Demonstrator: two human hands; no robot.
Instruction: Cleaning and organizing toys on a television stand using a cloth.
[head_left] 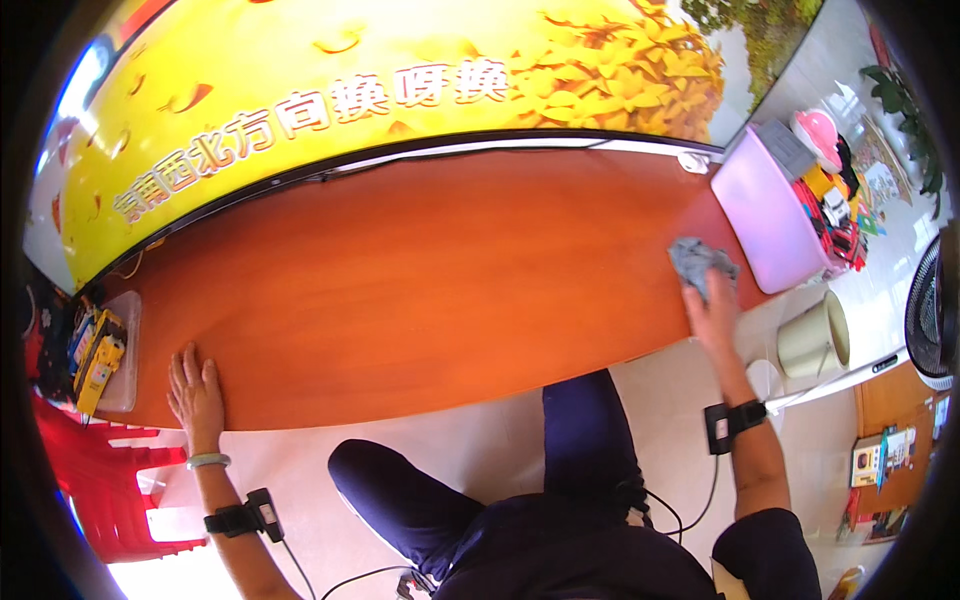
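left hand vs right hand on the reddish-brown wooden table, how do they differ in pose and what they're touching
The left hand lies flat, fingers spread, palm down on the bare reddish-brown wooden table near its front edge; the right hand reaches farther across and presses a crumpled grey cloth. The left hand holds nothing; the right grips the cloth by the pink storage bin. Both wrists wear black strapped devices.

It looks like a shared activity room or public hall rather than a home: a long reddish-brown wooden table stands against a big yellow banner with leaf pictures, a red plastic chair (stackable sort) nearby, pale tiled floor, a standing fan.
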